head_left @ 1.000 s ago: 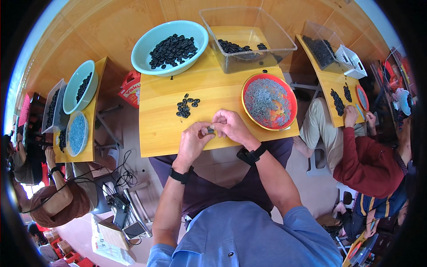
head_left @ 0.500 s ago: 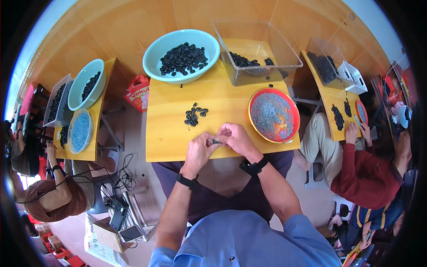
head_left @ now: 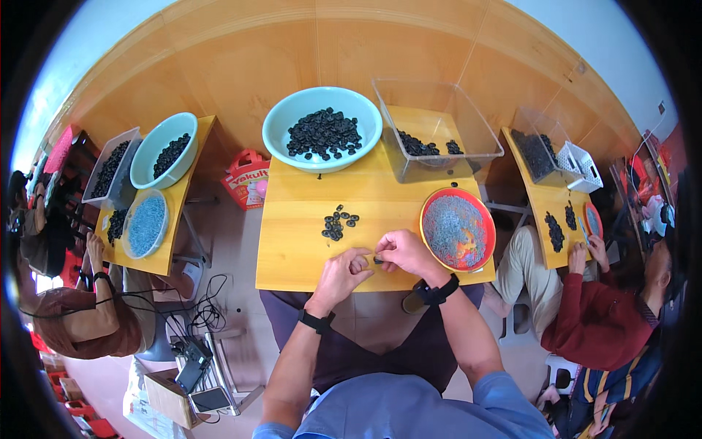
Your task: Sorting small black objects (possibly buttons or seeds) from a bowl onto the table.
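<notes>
Over the near edge of the yellow table, my right hand [head_left: 406, 253] pinches a small black oval piece [head_left: 378, 260] between thumb and fingertips. Just to its left is my left hand [head_left: 342, 276], thumb and forefinger apart, with nothing visible between them. Beyond my hands a loose pile of black oval pieces [head_left: 334, 226] lies on the tabletop. To the right stands a red and yellow round tray [head_left: 491, 233] with many small grey-blue parts [head_left: 450, 222] in it.
A light-blue basin [head_left: 274, 141] of black pieces and a clear plastic bin [head_left: 439, 167] stand at the table's back. People work at side tables: a maroon sleeve [head_left: 596, 314] at right, a brown top [head_left: 80, 322] at left. Cables [head_left: 208, 304] trail on the left floor.
My left fingers have come away from the small black piece, which stays in my right hand. The whole view has shifted, so the table appears lower and further right.
</notes>
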`<state>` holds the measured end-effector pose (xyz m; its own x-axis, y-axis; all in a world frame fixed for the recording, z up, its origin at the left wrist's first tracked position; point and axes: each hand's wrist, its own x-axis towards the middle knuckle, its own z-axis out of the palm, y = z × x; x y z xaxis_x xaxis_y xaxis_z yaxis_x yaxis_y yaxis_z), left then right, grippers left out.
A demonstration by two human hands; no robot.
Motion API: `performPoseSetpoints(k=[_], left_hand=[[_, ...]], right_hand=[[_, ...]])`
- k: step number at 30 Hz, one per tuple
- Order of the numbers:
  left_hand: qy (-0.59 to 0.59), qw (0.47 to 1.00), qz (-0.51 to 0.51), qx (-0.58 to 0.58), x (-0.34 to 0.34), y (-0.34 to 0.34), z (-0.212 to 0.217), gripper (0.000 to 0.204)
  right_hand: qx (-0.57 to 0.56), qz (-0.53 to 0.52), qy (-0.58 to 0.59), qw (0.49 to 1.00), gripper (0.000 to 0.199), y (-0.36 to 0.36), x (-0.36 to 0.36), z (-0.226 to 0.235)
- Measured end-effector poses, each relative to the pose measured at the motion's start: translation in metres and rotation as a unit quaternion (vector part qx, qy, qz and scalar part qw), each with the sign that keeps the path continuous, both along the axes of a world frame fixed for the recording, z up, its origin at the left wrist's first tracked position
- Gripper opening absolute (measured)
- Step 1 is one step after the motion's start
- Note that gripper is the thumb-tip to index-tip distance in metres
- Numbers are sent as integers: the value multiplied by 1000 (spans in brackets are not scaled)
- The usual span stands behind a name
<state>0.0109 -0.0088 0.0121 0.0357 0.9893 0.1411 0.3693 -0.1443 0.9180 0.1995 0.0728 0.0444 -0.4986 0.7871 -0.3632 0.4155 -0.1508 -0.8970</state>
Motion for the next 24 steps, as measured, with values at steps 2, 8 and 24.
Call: performPoseSetpoints(k=[2, 8, 24], left_hand=[[-39, 999, 1, 4, -3, 2, -8, 26], [-79, 994, 77, 6, -3, -1, -12, 18], [-75, 994, 75, 30, -2, 1, -13, 11]], right_hand=[[17, 56, -14, 998, 11, 19, -6, 25], [190, -173, 291, 921, 15, 54, -60, 95], [394, 106, -202, 890, 11, 39, -83, -9]])
